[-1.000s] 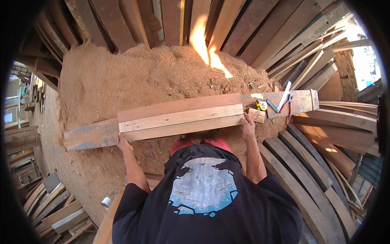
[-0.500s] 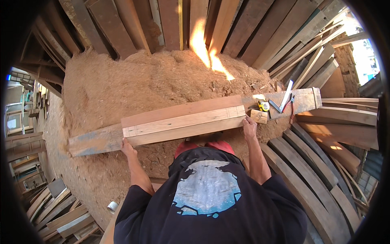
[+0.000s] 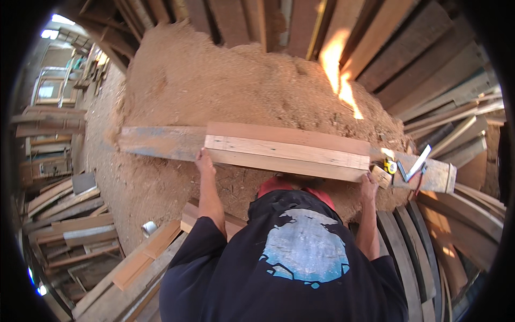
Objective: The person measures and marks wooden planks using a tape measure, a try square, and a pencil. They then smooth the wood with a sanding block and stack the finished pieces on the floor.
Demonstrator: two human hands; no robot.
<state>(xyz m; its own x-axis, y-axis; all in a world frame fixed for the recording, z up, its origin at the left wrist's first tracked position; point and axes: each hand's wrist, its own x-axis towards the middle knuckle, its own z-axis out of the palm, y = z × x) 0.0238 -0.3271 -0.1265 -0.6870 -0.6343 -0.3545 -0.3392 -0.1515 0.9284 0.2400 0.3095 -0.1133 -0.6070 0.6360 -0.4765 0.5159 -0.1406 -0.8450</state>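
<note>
Three wooden boards lie side by side along a long grey-brown plank [image 3: 161,142]: a reddish board [image 3: 287,138] at the far side, a pale board [image 3: 287,151] with dark specks in the middle, and another pale board [image 3: 287,163] nearest me. My left hand [image 3: 205,162] is closed on the left end of the boards, at the near edge. At the right end, my right hand [image 3: 369,187] is closed on the near corner. The undersides of the boards and some of my fingertips are hidden.
Right of the boards lie a small wood block [image 3: 381,176], a yellow tape measure [image 3: 389,166], a metal square [image 3: 419,162] and a red-handled tool [image 3: 419,181]. Sawdust [image 3: 257,86] is heaped beyond the plank. Stacked timber surrounds me; a metal can [image 3: 148,229] sits lower left.
The whole view has turned, so the boards and plank appear farther right and slope down to the right. Both hands keep their places at the board ends.
</note>
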